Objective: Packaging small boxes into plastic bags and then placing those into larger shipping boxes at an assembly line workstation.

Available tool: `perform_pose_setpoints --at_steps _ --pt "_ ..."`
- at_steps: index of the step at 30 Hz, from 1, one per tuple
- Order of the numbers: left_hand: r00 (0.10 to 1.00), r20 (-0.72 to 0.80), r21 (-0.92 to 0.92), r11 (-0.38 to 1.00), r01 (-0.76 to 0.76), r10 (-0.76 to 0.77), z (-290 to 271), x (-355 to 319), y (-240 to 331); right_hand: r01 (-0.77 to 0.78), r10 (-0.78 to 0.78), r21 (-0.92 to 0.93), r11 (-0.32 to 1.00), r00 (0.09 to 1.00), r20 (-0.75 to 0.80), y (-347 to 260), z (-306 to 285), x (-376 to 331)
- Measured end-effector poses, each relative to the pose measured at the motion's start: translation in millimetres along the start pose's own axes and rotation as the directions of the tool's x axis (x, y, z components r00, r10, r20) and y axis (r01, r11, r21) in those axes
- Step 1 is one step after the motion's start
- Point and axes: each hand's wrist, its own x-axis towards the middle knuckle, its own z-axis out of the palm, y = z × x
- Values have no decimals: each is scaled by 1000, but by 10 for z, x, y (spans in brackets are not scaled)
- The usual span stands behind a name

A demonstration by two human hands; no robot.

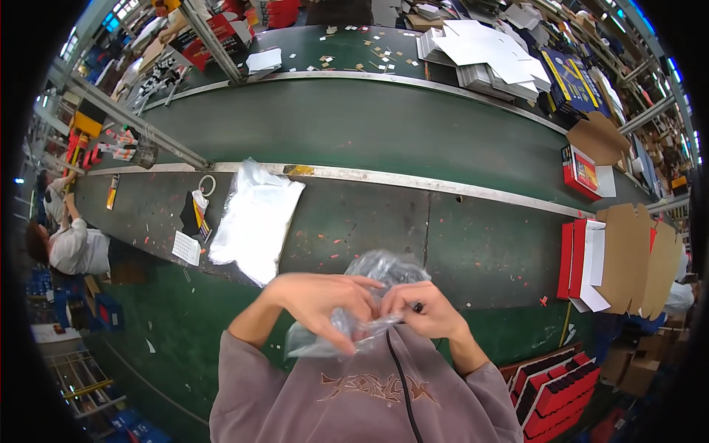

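Observation:
A crumpled clear plastic bag (385, 266) is between my hands, just in front of my chest and over the near edge of the bench. My left hand (325, 299) is closed on its left part, with the fingertips partly hidden by the plastic. On the other side, my right hand (427, 308) pinches the bag's gathered edge; a small dark spot shows by its fingers. Loose plastic hangs below the left hand. A flat white stack in clear plastic (258, 218) lies on the bench, beyond and left of my hands.
On the left of the bench are a tape roll (207, 184), a black and yellow item (198, 215) and a white printed sheet (186, 249). Red and brown cartons (583, 255) stand at the right end. Red-black trays (557, 391) sit low right. A co-worker (77, 247) stands far left.

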Motion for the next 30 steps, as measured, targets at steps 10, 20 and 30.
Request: perform_pose_setpoints --at_steps 10,20,30 --pt "838 421 -637 771 0 348 -393 429 -185 113 -712 930 350 677 185 -154 10 -154" --pt "949 -104 -311 916 253 -298 12 260 -258 -187 195 346 919 981 11 163 -579 -447" --pt "902 -126 -698 683 215 -413 376 54 -1232 -372 383 97 923 911 -154 1272 -620 -65"
